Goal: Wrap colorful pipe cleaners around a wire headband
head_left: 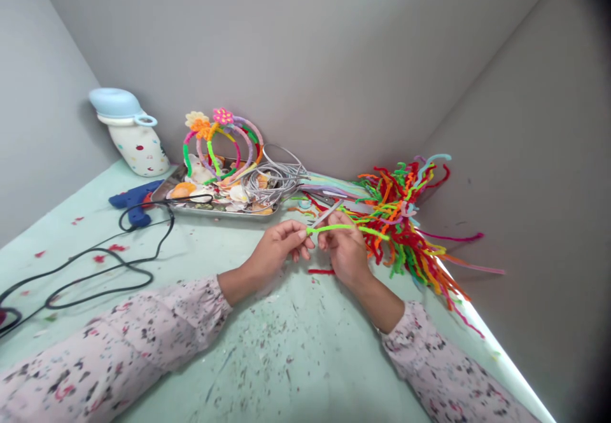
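Head view: lime fuzzy stem point(329, 227) and grey strip point(328, 213), front-right of the metal tray point(224, 214).
Left hand point(280, 248) pinches the stem's end at the strip; right hand point(349, 256) curled narrow at the stem, cannot tell if gripping. Fuzzy-stem bundle point(405, 227) right of tray, blue glue gun point(136, 201) left.

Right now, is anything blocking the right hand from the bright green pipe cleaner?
Nothing visible is. The green pipe cleaner runs right across the right hand, while the left hand pinches its other end, where a gray strip meets it.
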Tool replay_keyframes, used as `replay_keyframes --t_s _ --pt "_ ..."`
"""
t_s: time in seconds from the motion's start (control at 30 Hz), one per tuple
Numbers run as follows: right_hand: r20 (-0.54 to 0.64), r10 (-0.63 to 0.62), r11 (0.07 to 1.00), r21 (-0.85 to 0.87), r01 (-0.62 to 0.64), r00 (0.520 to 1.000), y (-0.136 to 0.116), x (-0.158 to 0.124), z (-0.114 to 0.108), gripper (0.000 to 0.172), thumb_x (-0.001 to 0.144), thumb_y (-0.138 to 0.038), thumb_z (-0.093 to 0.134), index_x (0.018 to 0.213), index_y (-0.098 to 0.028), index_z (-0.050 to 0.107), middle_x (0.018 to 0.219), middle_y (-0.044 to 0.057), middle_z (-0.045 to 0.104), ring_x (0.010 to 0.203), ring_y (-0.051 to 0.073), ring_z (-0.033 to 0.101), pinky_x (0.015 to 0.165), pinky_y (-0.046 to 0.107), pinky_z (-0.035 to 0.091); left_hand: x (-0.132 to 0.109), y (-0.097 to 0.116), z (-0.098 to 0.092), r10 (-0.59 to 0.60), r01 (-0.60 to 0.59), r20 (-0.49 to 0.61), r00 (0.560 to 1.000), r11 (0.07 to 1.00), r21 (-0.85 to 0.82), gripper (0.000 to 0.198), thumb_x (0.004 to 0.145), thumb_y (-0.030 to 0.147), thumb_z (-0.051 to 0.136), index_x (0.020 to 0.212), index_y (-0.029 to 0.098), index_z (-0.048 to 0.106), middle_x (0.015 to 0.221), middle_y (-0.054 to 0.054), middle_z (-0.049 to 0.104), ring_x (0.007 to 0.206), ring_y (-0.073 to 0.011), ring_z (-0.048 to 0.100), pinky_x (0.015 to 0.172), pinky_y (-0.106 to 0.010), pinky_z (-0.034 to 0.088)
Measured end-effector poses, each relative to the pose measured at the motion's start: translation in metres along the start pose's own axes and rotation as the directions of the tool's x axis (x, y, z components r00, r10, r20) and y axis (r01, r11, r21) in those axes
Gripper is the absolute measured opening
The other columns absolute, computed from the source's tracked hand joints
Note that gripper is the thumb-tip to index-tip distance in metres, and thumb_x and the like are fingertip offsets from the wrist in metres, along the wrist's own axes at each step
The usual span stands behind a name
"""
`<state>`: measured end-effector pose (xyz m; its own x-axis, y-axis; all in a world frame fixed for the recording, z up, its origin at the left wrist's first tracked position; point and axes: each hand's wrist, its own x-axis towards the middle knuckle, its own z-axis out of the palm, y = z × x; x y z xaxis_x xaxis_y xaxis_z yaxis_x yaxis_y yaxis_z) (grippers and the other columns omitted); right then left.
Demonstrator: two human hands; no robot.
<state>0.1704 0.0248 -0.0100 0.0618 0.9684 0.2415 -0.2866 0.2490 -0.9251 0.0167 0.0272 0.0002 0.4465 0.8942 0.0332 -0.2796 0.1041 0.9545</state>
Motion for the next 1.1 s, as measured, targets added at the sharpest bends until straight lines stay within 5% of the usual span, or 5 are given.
replay_keyframes --t_s 0.17,0.5,1.1 --pt "0.069 -0.024 0.988 -0.149 0.034 0.997 -0.001 -0.005 0.000 0.015 0.080 -0.028 0.060 0.094 -0.022 0.061 0.065 -0.004 0.058 0.056 0.011 0.053 0.055 0.025 0.042 0.002 0.000 -0.002 0.027 -0.027 -0.016 1.000 0.999 -0.021 0.017 0.082 0.031 0.062 0.082 0.015 0.060 0.077 -0.004 0.067 0.061 -0.0093 0.059 0.054 -0.021 0.039" --pt "0.079 -0.134 0.931 -0.332 0.153 0.988 -0.010 -0.010 0.012 0.020 0.083 -0.029 0.058 0.067 -0.019 0.051 0.062 -0.003 0.049 0.057 0.010 0.048 0.055 0.025 0.040 0.002 -0.003 0.000 0.036 -0.036 0.015 0.999 0.999 0.011 0.019 0.083 0.032 0.061 0.086 0.013 0.062 0.071 -0.002 0.066 0.061 -0.0091 0.059 0.055 -0.020 0.041" --pt "0.089 -0.054 0.965 -0.252 0.075 0.995 -0.012 -0.009 0.013 0.015 0.079 -0.024 0.055 0.066 -0.020 0.050 0.058 -0.005 0.048 0.050 0.010 0.046 0.049 0.024 0.038 0.000 -0.004 0.001 -0.006 0.007 0.024 1.000 0.999 -0.046 0.020 0.083 0.033 0.062 0.083 0.013 0.060 0.076 -0.003 0.066 0.061 -0.0096 0.059 0.056 -0.021 0.042"
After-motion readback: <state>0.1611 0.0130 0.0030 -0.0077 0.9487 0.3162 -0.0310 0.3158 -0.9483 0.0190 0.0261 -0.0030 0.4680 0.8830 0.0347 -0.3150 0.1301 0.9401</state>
